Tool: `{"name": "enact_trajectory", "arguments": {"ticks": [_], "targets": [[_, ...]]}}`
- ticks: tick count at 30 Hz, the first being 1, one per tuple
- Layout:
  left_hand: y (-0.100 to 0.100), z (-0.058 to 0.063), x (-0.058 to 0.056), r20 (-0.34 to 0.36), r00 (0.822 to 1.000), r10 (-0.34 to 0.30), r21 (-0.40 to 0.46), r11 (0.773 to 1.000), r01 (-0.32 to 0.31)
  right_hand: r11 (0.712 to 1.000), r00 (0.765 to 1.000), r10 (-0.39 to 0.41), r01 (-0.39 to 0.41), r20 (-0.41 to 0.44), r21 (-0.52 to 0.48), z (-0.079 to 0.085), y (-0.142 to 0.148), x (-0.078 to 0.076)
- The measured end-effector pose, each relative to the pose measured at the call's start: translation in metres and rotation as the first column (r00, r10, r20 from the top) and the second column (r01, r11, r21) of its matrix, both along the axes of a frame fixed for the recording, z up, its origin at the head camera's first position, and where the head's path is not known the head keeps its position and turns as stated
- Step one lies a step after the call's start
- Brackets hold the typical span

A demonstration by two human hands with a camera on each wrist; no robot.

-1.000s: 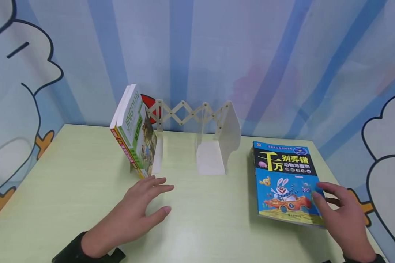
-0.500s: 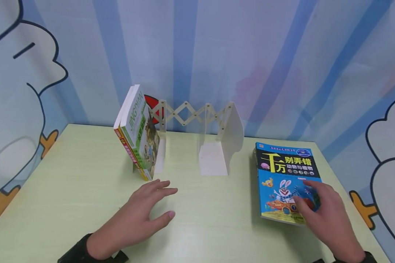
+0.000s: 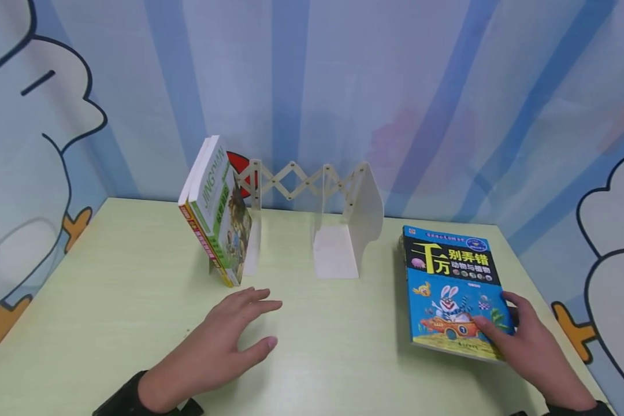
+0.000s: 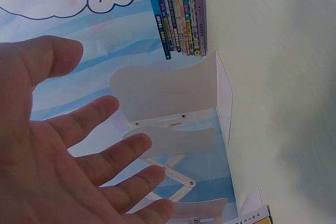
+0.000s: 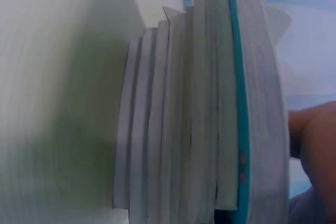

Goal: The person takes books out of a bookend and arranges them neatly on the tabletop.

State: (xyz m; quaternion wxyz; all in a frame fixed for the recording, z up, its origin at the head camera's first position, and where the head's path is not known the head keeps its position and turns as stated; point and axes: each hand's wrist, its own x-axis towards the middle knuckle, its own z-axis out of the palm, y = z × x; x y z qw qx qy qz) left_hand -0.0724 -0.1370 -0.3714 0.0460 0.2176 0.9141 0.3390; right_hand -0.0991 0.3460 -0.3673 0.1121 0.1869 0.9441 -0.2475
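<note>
On the right of the table lies a stack of books, topped by a blue book [image 3: 449,300] with a rabbit in a car on its cover. My right hand [image 3: 538,346] holds this top book at its near right edge, thumb on the cover and fingers at the side, partly hidden. Part of that right hand [image 5: 317,145] shows beside the cover in the right wrist view. My left hand [image 3: 215,344] hovers over the table with spread fingers, holding nothing. Just beyond it stand two books [image 3: 213,214], leaning left against the white expandable book rack [image 3: 338,251].
The pale table [image 3: 312,358] runs back to a blue cartoon backdrop [image 3: 312,75]. Rack dividers stand between the leaning books and the stack. Several book spines [image 4: 181,14] of the stack show in the left wrist view.
My right hand moved left over the blue book's cover, then back right to its edge, where it now holds it. My left hand has barely moved. The books stay in place.
</note>
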Motion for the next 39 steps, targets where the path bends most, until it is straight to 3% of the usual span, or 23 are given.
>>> {"name": "enact_trajectory", "arguments": {"ticks": [5,21,25,28,32,35,39], "targets": [[0.0,-0.002,0.001,0.007,1.0,0.001,-0.003,1.0,-0.001,0.999,0.999,-0.021,0.02,-0.041,-0.029,-0.001,0.001,0.0],[0.0,-0.008,0.001,0.003,1.0,-0.009,-0.013,1.0,0.009,0.999,0.998,-0.033,0.033,-0.055,-0.01,-0.003,0.0,-0.002],[0.0,-0.008,0.001,-0.001,1.0,-0.01,-0.003,1.0,0.01,0.999,0.992,-0.012,0.017,-0.123,0.036,0.0,-0.005,0.004],[0.0,-0.007,0.001,-0.018,1.0,-0.005,0.009,1.0,0.005,0.99,0.961,0.06,-0.023,-0.268,0.138,0.005,-0.016,0.013],[0.0,-0.008,0.002,-0.043,0.999,0.004,0.03,1.0,-0.003,0.94,0.886,0.198,-0.051,-0.418,0.337,0.014,-0.031,0.02],[0.001,-0.008,0.002,-0.048,0.999,0.002,0.043,0.999,0.0,0.911,0.869,0.262,-0.079,-0.419,0.405,0.02,-0.039,0.022],[0.003,-0.007,0.002,-0.06,0.998,-0.001,0.045,0.999,0.004,0.927,0.873,0.334,-0.236,-0.356,0.291,0.026,-0.053,0.026]]}}
